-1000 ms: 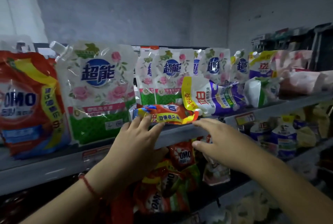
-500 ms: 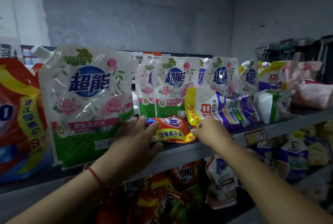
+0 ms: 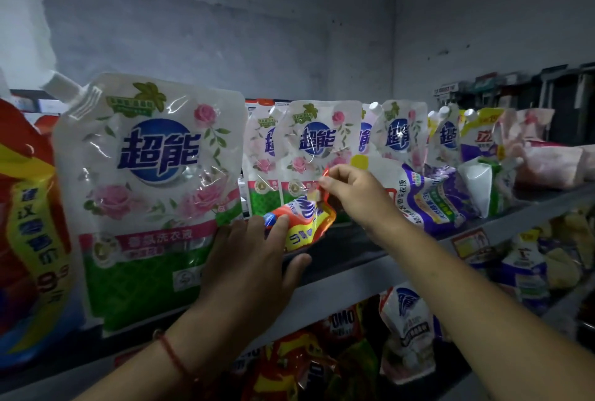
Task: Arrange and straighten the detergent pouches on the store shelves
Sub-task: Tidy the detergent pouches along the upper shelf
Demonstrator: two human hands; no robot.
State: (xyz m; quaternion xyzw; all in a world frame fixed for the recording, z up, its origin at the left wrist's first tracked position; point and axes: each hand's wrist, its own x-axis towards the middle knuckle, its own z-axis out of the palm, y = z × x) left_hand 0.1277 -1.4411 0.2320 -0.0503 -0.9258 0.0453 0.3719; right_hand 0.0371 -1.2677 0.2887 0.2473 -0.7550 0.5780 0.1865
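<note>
A small orange and yellow OMO pouch [image 3: 304, 223] stands tilted near the front of the top shelf [image 3: 360, 284]. My right hand [image 3: 354, 194] pinches its upper corner. My left hand [image 3: 254, 259] lies against its lower left side with fingers spread and thumb over the shelf edge. Just left of it stands a large white and green rose pouch [image 3: 148, 201], upright. Behind it is a row of smaller rose pouches [image 3: 317, 149]. A white and purple pouch [image 3: 431, 197] lies on its side to the right.
A big red OMO pouch [image 3: 29, 226] fills the far left. Pink packs [image 3: 547, 162] lie at the shelf's right end. The lower shelf holds red OMO pouches [image 3: 338, 326] and a white pouch [image 3: 405, 329]. A grey wall rises behind.
The small orange pouch went from lying flat to tilted up. My right hand moved from the shelf edge onto its upper corner and lifted it. The view moved closer.
</note>
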